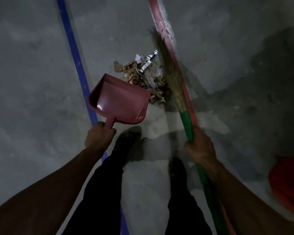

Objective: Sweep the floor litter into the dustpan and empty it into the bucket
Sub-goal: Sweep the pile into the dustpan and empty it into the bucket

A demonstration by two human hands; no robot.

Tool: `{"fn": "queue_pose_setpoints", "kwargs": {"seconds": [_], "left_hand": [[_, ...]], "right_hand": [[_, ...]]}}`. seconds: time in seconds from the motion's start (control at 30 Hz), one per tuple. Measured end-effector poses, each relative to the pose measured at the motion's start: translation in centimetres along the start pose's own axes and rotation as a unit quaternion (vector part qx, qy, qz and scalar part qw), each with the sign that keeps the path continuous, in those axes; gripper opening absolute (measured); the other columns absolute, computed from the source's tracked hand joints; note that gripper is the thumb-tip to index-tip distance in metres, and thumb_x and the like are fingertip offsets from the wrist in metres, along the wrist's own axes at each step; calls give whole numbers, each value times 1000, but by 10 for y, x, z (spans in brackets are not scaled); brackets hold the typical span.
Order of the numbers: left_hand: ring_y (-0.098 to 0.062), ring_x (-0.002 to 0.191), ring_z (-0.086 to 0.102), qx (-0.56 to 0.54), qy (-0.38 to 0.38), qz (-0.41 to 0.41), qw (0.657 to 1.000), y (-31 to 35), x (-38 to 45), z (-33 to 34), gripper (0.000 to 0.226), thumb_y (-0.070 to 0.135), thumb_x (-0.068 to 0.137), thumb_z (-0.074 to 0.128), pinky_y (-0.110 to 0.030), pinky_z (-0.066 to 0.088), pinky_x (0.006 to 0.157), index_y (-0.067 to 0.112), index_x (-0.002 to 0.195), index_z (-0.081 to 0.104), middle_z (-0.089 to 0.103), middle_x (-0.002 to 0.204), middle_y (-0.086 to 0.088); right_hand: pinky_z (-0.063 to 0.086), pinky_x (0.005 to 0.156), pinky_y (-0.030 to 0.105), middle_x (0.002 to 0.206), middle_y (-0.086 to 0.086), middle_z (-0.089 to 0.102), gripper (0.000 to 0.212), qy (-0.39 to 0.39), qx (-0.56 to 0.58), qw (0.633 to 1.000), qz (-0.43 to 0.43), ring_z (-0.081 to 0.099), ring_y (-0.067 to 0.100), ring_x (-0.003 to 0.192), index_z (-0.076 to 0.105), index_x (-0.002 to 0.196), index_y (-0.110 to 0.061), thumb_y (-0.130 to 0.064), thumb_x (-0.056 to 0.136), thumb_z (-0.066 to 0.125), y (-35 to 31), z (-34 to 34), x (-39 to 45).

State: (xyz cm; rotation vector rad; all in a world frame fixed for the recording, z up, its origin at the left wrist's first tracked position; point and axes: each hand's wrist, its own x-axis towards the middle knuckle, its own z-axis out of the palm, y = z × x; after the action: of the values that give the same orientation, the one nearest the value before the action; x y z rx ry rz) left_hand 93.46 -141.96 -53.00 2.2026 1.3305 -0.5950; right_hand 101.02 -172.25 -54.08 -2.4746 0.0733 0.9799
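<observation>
A pile of litter [143,75], dry leaves, paper scraps and foil, lies on the grey concrete floor. My left hand [98,135] grips the handle of a pink dustpan [119,100], whose open mouth faces the pile's near left side. The pan is empty. My right hand [199,146] grips the green handle of a grass broom [172,77]; its bristles reach along the right side of the pile and look blurred. An orange bucket [288,182] shows partly at the right edge.
A blue floor line [75,53] runs on the left and a red floor line [161,22] on the right, behind the broom. My two legs in dark trousers and dark shoes [126,141] stand just behind the dustpan.
</observation>
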Motion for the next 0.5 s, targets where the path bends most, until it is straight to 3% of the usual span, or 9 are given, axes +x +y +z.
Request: {"fn": "queue_pose_setpoints", "kwargs": {"seconds": [0.1, 0.2, 0.33, 0.5], "left_hand": [[-24, 65, 59, -58, -9, -46, 997, -13, -31, 18, 22, 35, 75, 65, -28, 38, 56, 14, 75, 60, 63, 73, -7], [-21, 65, 62, -89, -23, -81, 992, -28, -54, 39, 17, 33, 77, 66, -27, 41, 59, 16, 76, 61, 64, 72, -4], [-18, 56, 59, -107, -31, -118, 987, -48, -74, 71, 8, 24, 73, 66, -24, 36, 50, 18, 74, 62, 62, 63, -2], [-23, 60, 59, -111, -51, -148, 981, -75, -75, 108, 13, 27, 69, 64, -27, 37, 53, 14, 69, 60, 61, 64, -4]], "right_hand": [[40, 75, 22, 121, 11, 61, 73, 10, 24, 999, -28, 60, 26, 96, 27, 152, -24, -15, 88, 61, 29, -9, -6], [45, 78, 28, 117, 13, 62, 79, 8, 17, 998, -58, 62, 33, 101, 23, 155, -24, -15, 87, 62, 43, -15, -2], [48, 82, 30, 116, 7, 63, 75, 3, 25, 997, -70, 62, 27, 100, 26, 152, -28, -19, 87, 63, 42, -13, 12], [51, 92, 38, 119, 11, 62, 61, 2, 15, 995, -103, 61, 30, 105, 37, 145, -19, -19, 89, 62, 37, 1, 40]]}}
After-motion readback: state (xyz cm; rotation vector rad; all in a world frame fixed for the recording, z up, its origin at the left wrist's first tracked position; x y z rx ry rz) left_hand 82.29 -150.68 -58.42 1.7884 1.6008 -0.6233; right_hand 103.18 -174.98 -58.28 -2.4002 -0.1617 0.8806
